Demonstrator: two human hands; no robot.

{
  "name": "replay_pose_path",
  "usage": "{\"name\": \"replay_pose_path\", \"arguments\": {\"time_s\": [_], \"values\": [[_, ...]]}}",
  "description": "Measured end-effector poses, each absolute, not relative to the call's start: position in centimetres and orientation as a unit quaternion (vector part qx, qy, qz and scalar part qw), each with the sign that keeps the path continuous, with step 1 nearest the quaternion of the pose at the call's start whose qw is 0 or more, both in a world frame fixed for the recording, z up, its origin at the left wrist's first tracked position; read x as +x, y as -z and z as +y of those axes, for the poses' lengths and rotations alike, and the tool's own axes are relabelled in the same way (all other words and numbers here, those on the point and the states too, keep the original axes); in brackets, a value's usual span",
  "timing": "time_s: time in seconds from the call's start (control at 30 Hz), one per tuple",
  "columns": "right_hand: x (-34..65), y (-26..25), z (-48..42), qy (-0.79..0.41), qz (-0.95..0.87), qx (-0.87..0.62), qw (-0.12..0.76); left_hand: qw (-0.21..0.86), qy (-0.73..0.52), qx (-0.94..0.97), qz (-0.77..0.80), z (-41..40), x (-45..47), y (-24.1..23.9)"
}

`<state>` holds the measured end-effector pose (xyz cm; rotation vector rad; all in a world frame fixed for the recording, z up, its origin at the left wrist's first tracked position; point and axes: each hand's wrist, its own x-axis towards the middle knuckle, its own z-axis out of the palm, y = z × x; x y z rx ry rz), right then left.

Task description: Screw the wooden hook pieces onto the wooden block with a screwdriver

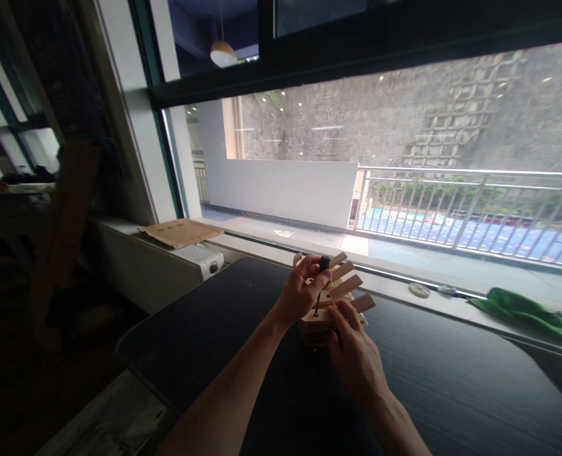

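Note:
A screwdriver (325, 263) with a black handle stands nearly upright in the pinched fingers of my left hand (300, 291). Its thin shaft reaches down to a small dark spot, apparently a screw head, on top of a light wooden assembly (315, 326). This assembly is built of stacked thin plates, and several flat wooden strips (346, 288) slant up from it to the right. My right hand (354, 348) is closed on the near right side of the assembly, thumb in front and fingertips on top. Parts of the assembly are hidden behind both hands.
Under the assembly is a dark table (205, 316) with rounded corners. Along the windowsill lie a green cloth-like item (523, 313) and a roll of tape (418, 290). Flat cardboard (181, 233) rests on the ledge to the left, by a white radiator (200, 259).

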<state>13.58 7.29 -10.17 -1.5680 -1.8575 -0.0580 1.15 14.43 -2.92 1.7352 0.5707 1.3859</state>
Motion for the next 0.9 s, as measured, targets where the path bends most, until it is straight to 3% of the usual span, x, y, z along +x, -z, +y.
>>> {"name": "replay_pose_path", "arguments": {"time_s": [0.9], "values": [[13.69, 10.39, 7.37, 0.031, -0.716, -0.602, 0.352, 0.378, -0.541, 0.707, 0.253, 15.08, 1.01, 3.33]]}}
